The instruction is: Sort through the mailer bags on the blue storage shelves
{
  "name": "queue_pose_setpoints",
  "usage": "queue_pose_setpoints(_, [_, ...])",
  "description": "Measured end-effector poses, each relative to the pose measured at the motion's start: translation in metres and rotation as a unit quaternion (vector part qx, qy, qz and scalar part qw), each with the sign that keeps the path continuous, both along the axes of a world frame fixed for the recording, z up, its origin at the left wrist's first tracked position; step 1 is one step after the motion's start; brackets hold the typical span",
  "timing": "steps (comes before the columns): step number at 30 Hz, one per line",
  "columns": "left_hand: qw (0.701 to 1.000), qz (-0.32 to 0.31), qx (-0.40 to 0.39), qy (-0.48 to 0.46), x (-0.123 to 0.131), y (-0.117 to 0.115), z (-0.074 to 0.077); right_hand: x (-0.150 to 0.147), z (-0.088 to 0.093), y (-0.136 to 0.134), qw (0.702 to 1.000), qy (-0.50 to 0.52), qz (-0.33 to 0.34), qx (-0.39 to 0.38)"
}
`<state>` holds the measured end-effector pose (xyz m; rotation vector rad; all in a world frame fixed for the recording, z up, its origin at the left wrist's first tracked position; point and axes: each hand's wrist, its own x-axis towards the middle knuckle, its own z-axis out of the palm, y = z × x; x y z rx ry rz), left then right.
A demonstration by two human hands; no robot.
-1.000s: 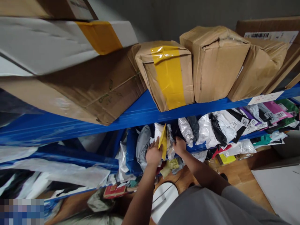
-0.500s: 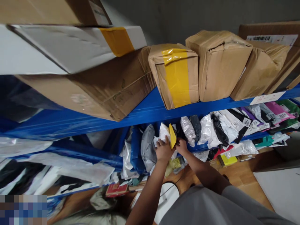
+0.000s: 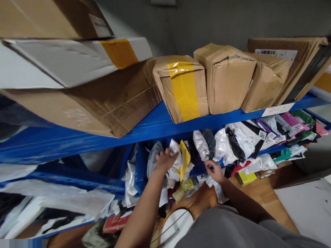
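My left hand (image 3: 166, 159) lies with fingers spread over the upper part of a white package (image 3: 175, 148), beside a grey package (image 3: 154, 158). Just right of it a yellow package (image 3: 184, 160) stands upright among the others on the blue shelf. My right hand (image 3: 214, 171) is farther right, below a silvery white package (image 3: 201, 144). Its thumb and index finger are curled close together near that package's lower end; whether they pinch anything is too small to tell.
Cardboard boxes (image 3: 232, 81) line the upper blue shelf (image 3: 222, 120), close above my hands. A row of labelled packages (image 3: 248, 137) continues to the right. Below are a round white lid-like object (image 3: 176, 225), a red box (image 3: 116, 223) and a yellow box (image 3: 245, 178).
My hands have moved apart: the left went left off the yellow package's side, the right moved right and away from it. The yellow package now stands without a hand on it.
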<state>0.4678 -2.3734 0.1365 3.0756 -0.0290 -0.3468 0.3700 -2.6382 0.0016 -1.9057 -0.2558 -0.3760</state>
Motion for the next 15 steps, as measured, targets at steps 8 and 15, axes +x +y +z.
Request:
queue_pose_setpoints(8, [0.988,0.151,0.004,-0.020,0.011,-0.038,-0.027,-0.032,-0.006,-0.069,0.976,-0.044,-0.213,0.003])
queue_pose_setpoints(15, [0.985,0.156,-0.035,-0.068,0.017,-0.045,-0.024,-0.028,0.011,-0.146,0.913,-0.092,-0.330,-0.223])
